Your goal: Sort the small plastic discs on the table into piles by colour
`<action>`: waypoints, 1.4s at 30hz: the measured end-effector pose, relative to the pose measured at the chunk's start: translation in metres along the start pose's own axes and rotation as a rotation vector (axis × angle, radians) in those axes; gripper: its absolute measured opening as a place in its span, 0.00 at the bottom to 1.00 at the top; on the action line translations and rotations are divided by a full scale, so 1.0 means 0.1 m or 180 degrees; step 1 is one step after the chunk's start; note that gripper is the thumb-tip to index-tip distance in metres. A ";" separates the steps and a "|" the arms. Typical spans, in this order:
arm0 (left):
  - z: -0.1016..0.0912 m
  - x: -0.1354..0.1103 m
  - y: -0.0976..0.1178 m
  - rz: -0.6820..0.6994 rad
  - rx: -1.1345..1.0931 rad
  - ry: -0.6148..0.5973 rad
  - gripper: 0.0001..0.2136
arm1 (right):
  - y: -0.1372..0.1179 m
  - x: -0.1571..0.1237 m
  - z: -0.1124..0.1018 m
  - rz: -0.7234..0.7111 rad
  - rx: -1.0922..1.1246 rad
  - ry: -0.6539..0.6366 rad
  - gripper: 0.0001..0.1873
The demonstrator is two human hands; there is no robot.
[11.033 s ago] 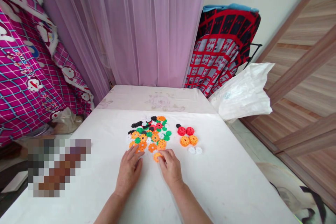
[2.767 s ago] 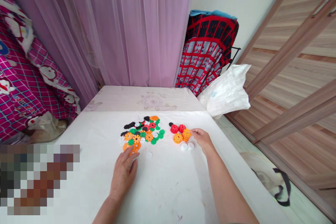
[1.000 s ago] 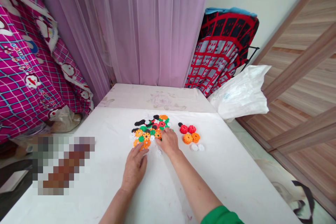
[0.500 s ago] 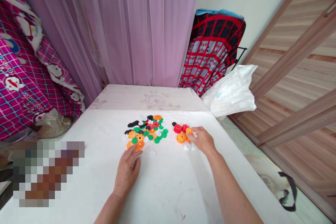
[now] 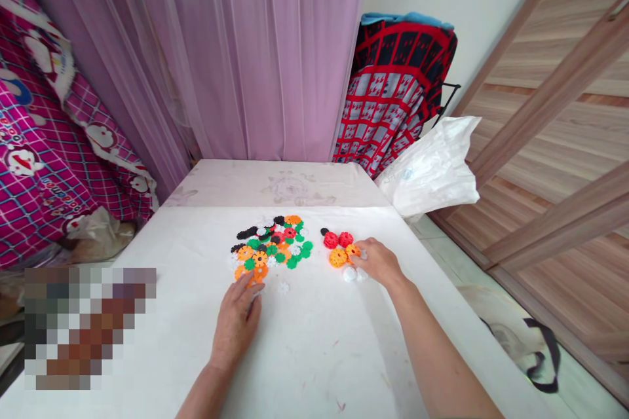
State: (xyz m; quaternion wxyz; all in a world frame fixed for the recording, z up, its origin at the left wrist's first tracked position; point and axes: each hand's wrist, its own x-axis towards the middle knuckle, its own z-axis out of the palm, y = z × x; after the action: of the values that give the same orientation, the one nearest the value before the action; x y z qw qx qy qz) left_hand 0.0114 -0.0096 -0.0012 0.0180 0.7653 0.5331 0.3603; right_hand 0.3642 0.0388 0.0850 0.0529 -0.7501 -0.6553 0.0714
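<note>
A mixed pile of snowflake-shaped plastic discs [image 5: 272, 249] in orange, green, black, white and red lies on the white-covered table. My left hand [image 5: 236, 314] rests at its near edge, fingers loosely spread over the orange discs. A lone white disc [image 5: 284, 288] lies to the right of those fingertips. Beside the pile is a smaller sorted group: a black disc [image 5: 325, 232], two red stacks [image 5: 331, 240], an orange stack [image 5: 337, 258] and white discs [image 5: 349, 274]. My right hand [image 5: 379, 262] has its fingertips closed on an orange disc [image 5: 352, 251] next to the orange stack.
A white plastic bag [image 5: 432, 167] stands at the table's right far corner. Purple curtains [image 5: 255, 52] hang behind the table, with a red patterned cloth [image 5: 388, 91] beside them. A wooden wardrobe [image 5: 555, 118] is on the right. A pale bag with black straps [image 5: 511, 334] lies on the floor.
My right hand has lowered the orange disc slightly beside the orange stack. My left hand stays at the pile's near edge. The view has shifted a little.
</note>
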 end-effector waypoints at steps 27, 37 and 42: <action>-0.01 0.00 0.10 -0.0252 -0.0364 0.0059 0.13 | -1.63 -0.22 0.76 -0.1684 0.0951 0.0693 0.16; -0.10 -0.12 0.08 -0.0611 0.0649 -0.0254 0.19 | -1.26 -0.63 0.93 -0.1555 0.1231 0.1252 0.13; -0.09 -0.15 0.12 -0.0349 0.0772 -0.0535 0.22 | -1.19 -0.81 0.93 -0.1170 0.1028 0.1108 0.14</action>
State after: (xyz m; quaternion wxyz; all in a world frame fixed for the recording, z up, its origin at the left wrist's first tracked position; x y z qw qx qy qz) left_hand 0.0135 -0.0306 0.0022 -0.0104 0.7591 0.6103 0.2264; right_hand 0.2210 -0.0263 0.0172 0.2951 -0.6018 -0.7414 0.0343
